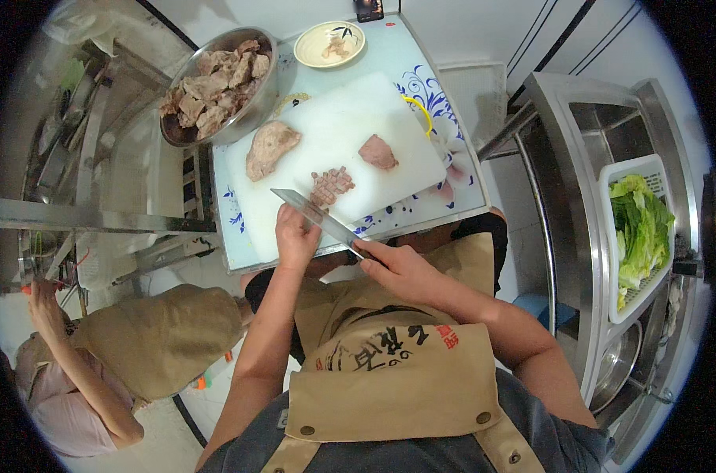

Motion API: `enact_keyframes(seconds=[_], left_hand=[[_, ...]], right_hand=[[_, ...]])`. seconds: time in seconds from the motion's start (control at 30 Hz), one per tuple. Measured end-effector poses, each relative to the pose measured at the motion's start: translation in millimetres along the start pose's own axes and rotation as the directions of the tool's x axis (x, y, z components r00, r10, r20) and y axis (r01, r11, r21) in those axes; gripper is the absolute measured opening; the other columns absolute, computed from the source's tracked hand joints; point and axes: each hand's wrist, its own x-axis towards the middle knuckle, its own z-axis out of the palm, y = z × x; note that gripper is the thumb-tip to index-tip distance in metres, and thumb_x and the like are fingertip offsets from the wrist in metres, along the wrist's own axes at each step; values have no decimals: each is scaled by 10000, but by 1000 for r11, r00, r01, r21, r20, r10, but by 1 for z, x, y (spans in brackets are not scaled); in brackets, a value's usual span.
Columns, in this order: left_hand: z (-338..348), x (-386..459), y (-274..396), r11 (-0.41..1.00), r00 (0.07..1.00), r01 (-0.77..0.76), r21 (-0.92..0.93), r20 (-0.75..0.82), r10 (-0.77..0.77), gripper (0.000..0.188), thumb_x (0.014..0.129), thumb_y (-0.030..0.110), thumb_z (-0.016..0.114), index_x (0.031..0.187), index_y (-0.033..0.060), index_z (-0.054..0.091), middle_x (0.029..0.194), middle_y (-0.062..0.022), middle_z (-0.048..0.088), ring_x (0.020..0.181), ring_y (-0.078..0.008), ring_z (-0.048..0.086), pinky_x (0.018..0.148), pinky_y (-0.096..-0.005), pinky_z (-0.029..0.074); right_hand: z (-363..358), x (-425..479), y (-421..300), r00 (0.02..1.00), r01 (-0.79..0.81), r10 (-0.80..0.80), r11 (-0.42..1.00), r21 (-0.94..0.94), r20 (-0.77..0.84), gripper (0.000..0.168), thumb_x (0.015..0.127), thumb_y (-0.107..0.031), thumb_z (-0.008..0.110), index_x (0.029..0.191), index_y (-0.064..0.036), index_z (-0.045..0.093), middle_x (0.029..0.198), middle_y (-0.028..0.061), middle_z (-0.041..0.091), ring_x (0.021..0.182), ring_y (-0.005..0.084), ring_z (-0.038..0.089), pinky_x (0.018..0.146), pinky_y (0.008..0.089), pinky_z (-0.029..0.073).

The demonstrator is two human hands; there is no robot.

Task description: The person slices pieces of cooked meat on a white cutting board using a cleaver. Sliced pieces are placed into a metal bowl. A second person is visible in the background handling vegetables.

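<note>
My right hand [393, 269] grips the handle of a kitchen knife [328, 223], whose blade points up and to the left over the near edge of a white cutting board [269, 230]. My left hand [297, 233] is beside the blade, its fingertips partly hidden; whether it holds anything cannot be told. Just beyond the blade lies a small pile of diced meat [332, 184]. A larger piece of cooked meat [271, 149] rests at the board's left, and a smaller chunk [378, 152] sits to the right of the dice.
A steel bowl of meat chunks [174, 130] and a patterned plate [301, 50] with small scraps stand behind the board. At right, a white basket [609, 236] of lettuce [638, 230] rests on a steel sink unit [588, 260]. Another person [157, 337] works at left beside metal shelving.
</note>
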Motion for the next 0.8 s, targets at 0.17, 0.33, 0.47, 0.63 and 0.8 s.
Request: enact_keyframes(seconds=[0.17,0.33,0.47,0.63,0.8], left_hand=[[7,-4,-1,998,998,53,36,-31,-52,199,718,-4,731,908,-7,672,952,-162,663,968,-400,605,866,-465,509],[3,-7,-1,997,998,62,42,-22,-61,209,717,-17,712,923,-9,675,943,-175,662,977,-405,610,869,-470,510],[1,-1,0,1000,999,-21,-7,-47,20,214,712,-21,714,924,-1,690,969,-176,674,969,-403,617,866,-473,513],[3,0,1,1000,1000,17,5,-27,-17,211,705,-26,725,912,6,703,956,-171,683,954,-397,624,856,-465,519],[5,2,3,1000,997,-4,-6,-73,3,210,692,-38,732,894,7,697,928,-170,680,945,-398,631,844,-463,522]], right_hand=[[1,0,-3,999,-36,38,997,70,-34,497,1035,-307,551,1389,42,542,1085,308,694,1013,449,703,890,456,550],[1,-1,1,1000,13,-12,999,37,-11,507,1036,-298,551,1409,44,520,1082,306,696,997,451,705,871,458,552],[14,-2,12,998,33,-29,998,58,-57,478,1036,-271,556,1442,-21,523,843,231,665,755,266,695,736,387,538],[6,-3,-5,999,-35,35,999,24,-9,486,1033,-278,546,1418,18,516,899,281,680,808,396,710,733,454,548],[4,-1,-10,998,-56,56,998,2,9,487,1033,-280,542,1405,33,510,915,294,688,821,444,712,734,477,554]])
